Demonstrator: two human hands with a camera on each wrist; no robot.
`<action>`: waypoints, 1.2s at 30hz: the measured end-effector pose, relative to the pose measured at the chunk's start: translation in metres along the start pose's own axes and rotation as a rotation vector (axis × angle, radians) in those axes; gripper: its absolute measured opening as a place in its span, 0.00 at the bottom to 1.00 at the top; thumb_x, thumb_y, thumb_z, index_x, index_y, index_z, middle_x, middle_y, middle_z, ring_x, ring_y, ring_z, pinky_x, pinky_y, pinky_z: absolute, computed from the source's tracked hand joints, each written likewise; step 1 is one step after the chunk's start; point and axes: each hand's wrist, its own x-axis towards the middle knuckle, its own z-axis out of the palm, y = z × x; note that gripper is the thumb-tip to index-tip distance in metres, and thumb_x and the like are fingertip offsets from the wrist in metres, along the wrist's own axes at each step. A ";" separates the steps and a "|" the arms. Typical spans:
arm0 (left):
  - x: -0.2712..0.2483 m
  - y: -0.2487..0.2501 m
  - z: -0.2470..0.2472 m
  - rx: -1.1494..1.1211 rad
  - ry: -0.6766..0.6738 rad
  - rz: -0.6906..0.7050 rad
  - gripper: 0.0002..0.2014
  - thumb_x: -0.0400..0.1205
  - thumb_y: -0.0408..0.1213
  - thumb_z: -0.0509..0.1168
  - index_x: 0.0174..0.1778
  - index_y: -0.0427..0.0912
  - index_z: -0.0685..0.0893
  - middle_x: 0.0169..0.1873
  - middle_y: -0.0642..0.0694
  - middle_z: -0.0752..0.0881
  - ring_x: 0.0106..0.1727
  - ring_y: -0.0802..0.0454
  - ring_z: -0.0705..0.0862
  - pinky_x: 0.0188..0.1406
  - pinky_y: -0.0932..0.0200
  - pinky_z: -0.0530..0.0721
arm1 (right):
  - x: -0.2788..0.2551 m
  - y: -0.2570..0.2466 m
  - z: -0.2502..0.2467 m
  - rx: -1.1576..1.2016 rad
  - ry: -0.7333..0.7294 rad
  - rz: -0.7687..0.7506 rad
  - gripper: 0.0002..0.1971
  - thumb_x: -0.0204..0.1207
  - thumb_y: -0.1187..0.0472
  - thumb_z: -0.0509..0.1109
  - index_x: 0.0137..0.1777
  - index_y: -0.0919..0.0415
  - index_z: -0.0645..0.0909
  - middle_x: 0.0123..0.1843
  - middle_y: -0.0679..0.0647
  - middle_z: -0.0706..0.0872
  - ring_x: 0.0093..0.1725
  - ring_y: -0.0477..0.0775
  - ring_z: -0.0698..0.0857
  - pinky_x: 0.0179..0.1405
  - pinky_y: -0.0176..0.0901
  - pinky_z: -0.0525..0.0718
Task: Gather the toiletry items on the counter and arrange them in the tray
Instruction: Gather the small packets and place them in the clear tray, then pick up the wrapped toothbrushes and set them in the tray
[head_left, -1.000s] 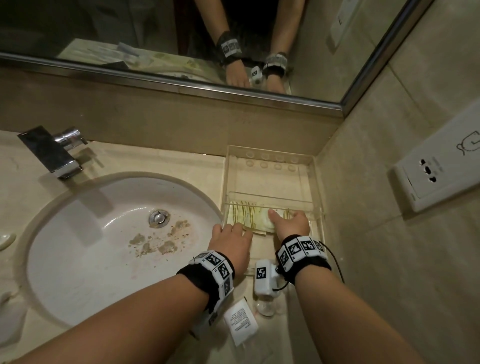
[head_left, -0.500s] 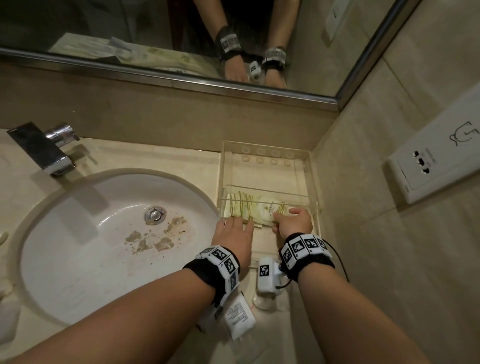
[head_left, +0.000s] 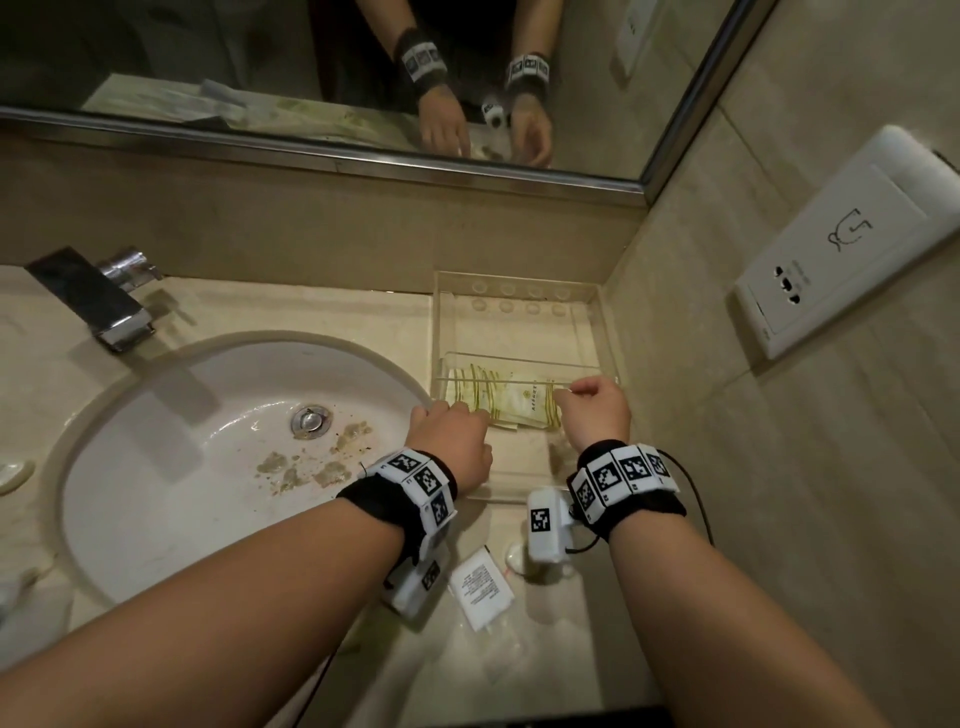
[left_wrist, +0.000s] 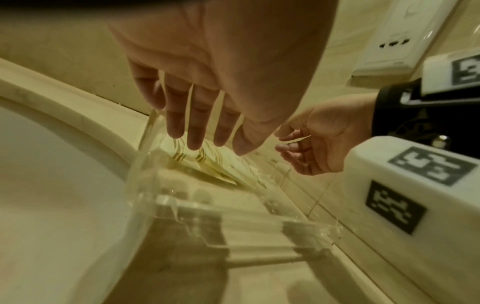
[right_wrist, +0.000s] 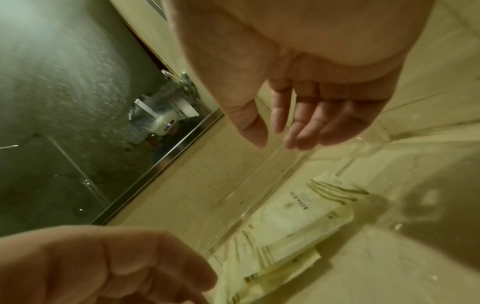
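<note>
A clear acrylic tray (head_left: 519, 332) stands in the counter corner, right of the sink. Several cream packets with gold stripes (head_left: 519, 402) lie overlapped in its middle compartment, against a clear divider. My left hand (head_left: 452, 436) hovers at the tray's near left side, its fingers (left_wrist: 194, 131) straight, tips just above the packets (left_wrist: 207, 162). My right hand (head_left: 595, 405) hangs over the tray's right side with loosely curled fingers (right_wrist: 298, 127) and holds nothing; the packets (right_wrist: 293, 216) lie below it. A white sachet (head_left: 480, 590) lies on the counter between my wrists.
The white sink basin (head_left: 208, 467), spotted with brown residue, fills the left, its chrome faucet (head_left: 98, 306) behind it. The tiled right wall carries a white socket plate (head_left: 852, 244). A mirror (head_left: 311, 62) runs along the back. A small round item (head_left: 514, 558) sits half hidden under my right wrist camera.
My right hand has lifted off the packets and drawn back to the right. My left hand has stayed at the tray's near left side.
</note>
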 end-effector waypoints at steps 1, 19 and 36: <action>-0.004 -0.003 -0.004 -0.010 0.012 0.003 0.19 0.83 0.45 0.56 0.68 0.45 0.77 0.62 0.43 0.82 0.65 0.40 0.76 0.63 0.44 0.69 | -0.005 -0.003 0.001 -0.005 -0.023 -0.020 0.09 0.72 0.62 0.73 0.52 0.60 0.82 0.48 0.52 0.86 0.44 0.52 0.83 0.35 0.38 0.77; -0.142 -0.177 -0.052 -0.506 0.171 -0.212 0.16 0.83 0.47 0.60 0.64 0.44 0.80 0.48 0.47 0.88 0.47 0.48 0.84 0.48 0.55 0.82 | -0.144 -0.061 0.097 -0.167 -0.315 -0.224 0.07 0.72 0.62 0.74 0.37 0.58 0.78 0.37 0.55 0.87 0.32 0.53 0.85 0.32 0.43 0.82; -0.319 -0.374 -0.038 -0.745 0.370 -0.714 0.14 0.82 0.44 0.63 0.63 0.45 0.81 0.41 0.52 0.84 0.47 0.50 0.82 0.49 0.58 0.77 | -0.318 -0.118 0.294 -0.494 -0.759 -0.540 0.07 0.70 0.57 0.76 0.41 0.57 0.81 0.42 0.55 0.87 0.43 0.55 0.87 0.31 0.39 0.76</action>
